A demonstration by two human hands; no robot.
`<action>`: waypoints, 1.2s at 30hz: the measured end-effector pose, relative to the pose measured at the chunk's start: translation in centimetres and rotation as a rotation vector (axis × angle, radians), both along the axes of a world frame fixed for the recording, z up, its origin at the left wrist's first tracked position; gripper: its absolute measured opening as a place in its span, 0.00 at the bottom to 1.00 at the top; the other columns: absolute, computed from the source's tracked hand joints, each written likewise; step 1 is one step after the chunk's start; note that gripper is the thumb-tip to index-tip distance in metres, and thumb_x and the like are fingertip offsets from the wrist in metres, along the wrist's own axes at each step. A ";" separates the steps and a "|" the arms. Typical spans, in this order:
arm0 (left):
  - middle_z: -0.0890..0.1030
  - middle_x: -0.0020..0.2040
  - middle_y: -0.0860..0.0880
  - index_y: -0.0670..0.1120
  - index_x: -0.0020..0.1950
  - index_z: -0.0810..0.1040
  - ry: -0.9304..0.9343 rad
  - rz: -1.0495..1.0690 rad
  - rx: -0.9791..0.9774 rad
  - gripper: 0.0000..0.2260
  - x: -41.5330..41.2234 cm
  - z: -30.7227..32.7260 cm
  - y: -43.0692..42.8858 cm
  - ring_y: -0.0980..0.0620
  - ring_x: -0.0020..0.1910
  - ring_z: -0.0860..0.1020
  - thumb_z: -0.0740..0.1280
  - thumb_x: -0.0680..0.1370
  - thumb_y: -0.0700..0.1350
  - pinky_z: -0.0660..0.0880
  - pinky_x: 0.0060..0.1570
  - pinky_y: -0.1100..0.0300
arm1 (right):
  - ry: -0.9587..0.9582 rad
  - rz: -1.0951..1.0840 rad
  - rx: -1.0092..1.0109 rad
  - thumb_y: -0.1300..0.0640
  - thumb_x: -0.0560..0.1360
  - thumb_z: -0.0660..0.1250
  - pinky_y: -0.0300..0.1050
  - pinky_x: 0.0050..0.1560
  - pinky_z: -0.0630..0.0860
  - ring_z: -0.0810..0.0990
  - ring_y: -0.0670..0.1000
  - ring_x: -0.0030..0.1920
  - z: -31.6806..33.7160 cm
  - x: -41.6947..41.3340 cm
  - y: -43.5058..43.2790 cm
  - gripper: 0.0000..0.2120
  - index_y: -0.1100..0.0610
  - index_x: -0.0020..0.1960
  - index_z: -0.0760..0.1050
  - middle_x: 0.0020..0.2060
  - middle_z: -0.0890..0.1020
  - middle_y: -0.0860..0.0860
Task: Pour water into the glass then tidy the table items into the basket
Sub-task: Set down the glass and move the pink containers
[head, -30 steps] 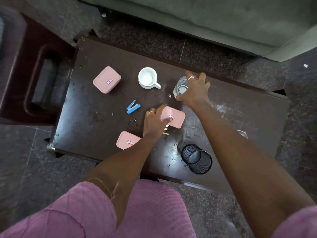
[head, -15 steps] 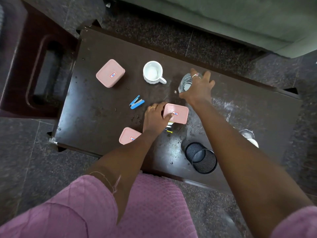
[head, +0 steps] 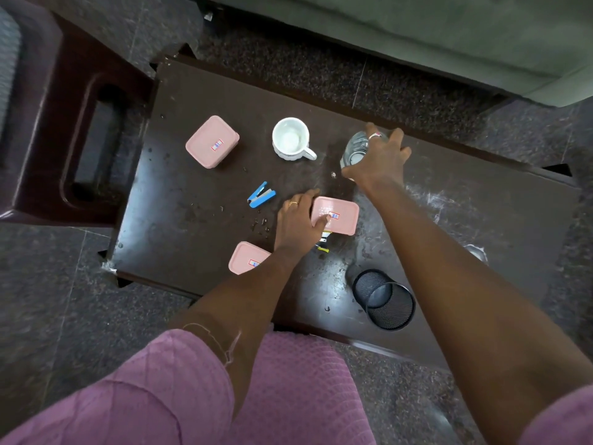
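Two hands, both busy. The right hand is wrapped round the glass from above, on the far side of the counter, just right of the white mug. The glass looks to be standing on the counter. Its contents glint like water, but I can't read the level.

The left hand grips the middle pink box, thumb on the lid and fingers curled round its left edge. The box lies flat, with a small yellow-black bit poking out from under its near side.

The mesh basket sits near the front edge, just beside the right forearm and well apart from the glass. I can't tell from this angle whether it's upright or tipped.

My read: the pour is done or close to it, and tidying starts with this box.

Doing it well:
- Release the glass only when it's flat and stable, and leave it at the far side, out of the basket path.
- Pull the right forearm clear of the basket first.
- Lift the box straight up before moving it right, so it doesn't drag the yellow-black bit.
- The basket mouth looks tight for the box, so put it in edge-first with the thumb holding the lid shut.
- Left to do: the far pink box, the near pink box (half under the left forearm) and the blue stapler. Put the small stuff in last, into the gaps.
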State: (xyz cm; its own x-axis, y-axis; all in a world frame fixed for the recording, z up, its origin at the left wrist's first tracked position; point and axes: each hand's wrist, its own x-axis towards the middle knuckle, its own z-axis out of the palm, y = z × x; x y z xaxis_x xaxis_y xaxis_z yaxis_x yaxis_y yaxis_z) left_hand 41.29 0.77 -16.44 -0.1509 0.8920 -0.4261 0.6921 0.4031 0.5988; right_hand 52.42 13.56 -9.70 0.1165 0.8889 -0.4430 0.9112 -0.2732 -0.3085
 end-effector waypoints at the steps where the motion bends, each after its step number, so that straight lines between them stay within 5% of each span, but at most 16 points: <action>1: 0.73 0.63 0.43 0.49 0.68 0.67 0.010 -0.010 0.002 0.23 0.0 0.2 -0.1 0.42 0.62 0.69 0.67 0.74 0.50 0.66 0.63 0.45 | -0.004 0.002 -0.005 0.53 0.63 0.78 0.58 0.56 0.74 0.60 0.63 0.66 0.0 0.0 0.0 0.42 0.48 0.72 0.60 0.69 0.60 0.57; 6: 0.72 0.65 0.43 0.49 0.68 0.68 0.017 -0.015 -0.003 0.23 0.0 0.4 0.0 0.42 0.63 0.68 0.67 0.74 0.49 0.65 0.64 0.45 | -0.047 0.020 -0.045 0.53 0.64 0.77 0.59 0.54 0.75 0.61 0.63 0.66 0.1 -0.5 0.0 0.42 0.47 0.71 0.59 0.68 0.60 0.56; 11: 0.72 0.66 0.43 0.48 0.68 0.68 -0.063 0.037 0.036 0.24 -0.7 1.0 0.5 0.42 0.65 0.68 0.67 0.73 0.49 0.65 0.65 0.45 | -0.176 0.019 -0.057 0.46 0.64 0.76 0.65 0.61 0.66 0.60 0.65 0.69 0.4 -1.1 -0.7 0.43 0.44 0.72 0.56 0.72 0.57 0.58; 16: 0.77 0.57 0.41 0.42 0.62 0.74 -0.142 0.168 0.219 0.18 -4.2 2.5 1.1 0.41 0.56 0.75 0.68 0.73 0.43 0.71 0.60 0.46 | -0.230 0.057 0.227 0.41 0.70 0.66 0.64 0.67 0.58 0.57 0.66 0.71 1.1 -5.9 -3.6 0.34 0.52 0.71 0.62 0.73 0.58 0.60; 23: 0.79 0.56 0.43 0.43 0.58 0.76 -0.069 0.358 0.353 0.12 -13.3 4.4 1.1 0.43 0.55 0.75 0.64 0.74 0.37 0.71 0.58 0.52 | -0.122 0.306 0.303 0.54 0.76 0.61 0.60 0.65 0.62 0.64 0.64 0.68 1.0 -17.1 -7.3 0.18 0.58 0.64 0.72 0.69 0.68 0.60; 36: 0.78 0.53 0.38 0.37 0.57 0.75 -0.011 0.909 0.750 0.16 -38.0 13.4 6.7 0.42 0.54 0.76 0.60 0.71 0.30 0.70 0.59 0.55 | 0.171 0.700 0.603 0.57 0.76 0.61 0.60 0.63 0.66 0.68 0.64 0.66 7.6 -42.8 0.0 0.15 0.60 0.60 0.75 0.67 0.71 0.60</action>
State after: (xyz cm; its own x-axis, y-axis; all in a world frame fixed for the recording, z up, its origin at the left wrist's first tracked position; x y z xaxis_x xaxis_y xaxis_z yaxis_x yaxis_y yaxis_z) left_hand 3.29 7.44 -3.07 -0.8598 0.4867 0.1541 0.3255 0.2900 0.9000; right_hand 9.66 13.59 -2.13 -0.5552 0.8174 0.1533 0.7370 0.5690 -0.3647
